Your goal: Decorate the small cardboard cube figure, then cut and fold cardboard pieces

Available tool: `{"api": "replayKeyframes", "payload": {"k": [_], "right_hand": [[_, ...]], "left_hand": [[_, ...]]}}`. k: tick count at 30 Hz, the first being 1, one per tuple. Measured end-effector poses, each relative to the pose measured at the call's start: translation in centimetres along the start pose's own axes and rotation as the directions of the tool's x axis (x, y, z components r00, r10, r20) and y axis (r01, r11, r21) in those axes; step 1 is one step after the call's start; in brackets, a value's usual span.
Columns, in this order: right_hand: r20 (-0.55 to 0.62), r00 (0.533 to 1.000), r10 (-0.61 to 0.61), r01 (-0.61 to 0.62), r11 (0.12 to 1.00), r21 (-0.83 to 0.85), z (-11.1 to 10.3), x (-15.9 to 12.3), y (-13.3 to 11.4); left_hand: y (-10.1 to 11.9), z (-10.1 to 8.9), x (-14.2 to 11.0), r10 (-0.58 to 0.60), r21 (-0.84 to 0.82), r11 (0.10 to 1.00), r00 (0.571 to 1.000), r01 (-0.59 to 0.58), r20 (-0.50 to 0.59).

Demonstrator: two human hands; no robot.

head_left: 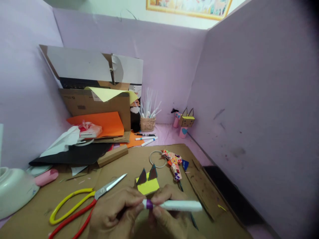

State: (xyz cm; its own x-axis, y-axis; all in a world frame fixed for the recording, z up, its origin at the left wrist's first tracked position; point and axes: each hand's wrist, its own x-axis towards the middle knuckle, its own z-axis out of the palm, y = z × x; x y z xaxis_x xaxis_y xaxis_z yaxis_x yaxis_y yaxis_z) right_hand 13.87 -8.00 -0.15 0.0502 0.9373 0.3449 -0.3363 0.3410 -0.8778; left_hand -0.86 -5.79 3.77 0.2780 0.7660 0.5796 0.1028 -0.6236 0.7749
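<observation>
Both hands meet at the front of the cardboard mat around a white marker (pixel 183 205) with a purple band, held level. My left hand (pixel 118 212) pinches its left end, where the cap appears to be, though the fingertips cover part of it. Thumb and fingers of my right hand (pixel 169 212) close on the barrel beside the purple band. Just beyond the hands sits a small yellow-topped box (pixel 148 186) with two dark pointed ears. Scissors (pixel 99 192) with yellow and red handles lie to the left, blades apart from the box.
A flower-patterned glue gun (pixel 174 162) rests beyond the box, its cord running toward the front. Cardboard strips (pixel 196 186) lie at the right. At the back stand a basket of glue sticks (pixel 148 123) and a cat-faced figure (pixel 187 121). A white bowl-like object (pixel 17 189) occupies the left edge.
</observation>
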Motion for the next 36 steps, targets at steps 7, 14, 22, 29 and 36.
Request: {"api": "replayKeyframes", "payload": {"k": [7, 14, 22, 29, 36], "right_hand": [[0.058, 0.99, 0.127, -0.125, 0.992, -0.033, -0.9, 4.4, -3.9], [-0.198, 0.754, 0.627, -0.571, 0.774, 0.274, -2.9, 19.1, -1.0], [-0.045, 0.644, 0.764, -0.728, 0.63, 0.269, -3.0, 22.4, 4.5], [-0.08, 0.741, 0.667, -0.661, 0.745, 0.085, -4.5, 20.7, -0.1], [-0.206, 0.914, 0.349, -0.405, 0.801, -0.441, -8.3, 14.0, -6.0]], "left_hand": [[1.0, -2.4, 1.7, 0.041, 0.303, 0.953, 0.998, -0.023, -0.053], [-4.8, -3.6, 1.9, 0.224, 0.54, 0.838, 0.95, -0.075, -0.216], [-5.9, -2.5, 0.7, -0.271, 0.52, 0.829, 0.961, 0.204, 0.053], [-4.9, -1.8, 0.0, -0.525, 0.396, 0.819, 0.82, 0.414, 0.229], [-5.1, -0.4, 0.3, -0.577, 0.406, 0.786, 0.789, 0.466, 0.212]]}}
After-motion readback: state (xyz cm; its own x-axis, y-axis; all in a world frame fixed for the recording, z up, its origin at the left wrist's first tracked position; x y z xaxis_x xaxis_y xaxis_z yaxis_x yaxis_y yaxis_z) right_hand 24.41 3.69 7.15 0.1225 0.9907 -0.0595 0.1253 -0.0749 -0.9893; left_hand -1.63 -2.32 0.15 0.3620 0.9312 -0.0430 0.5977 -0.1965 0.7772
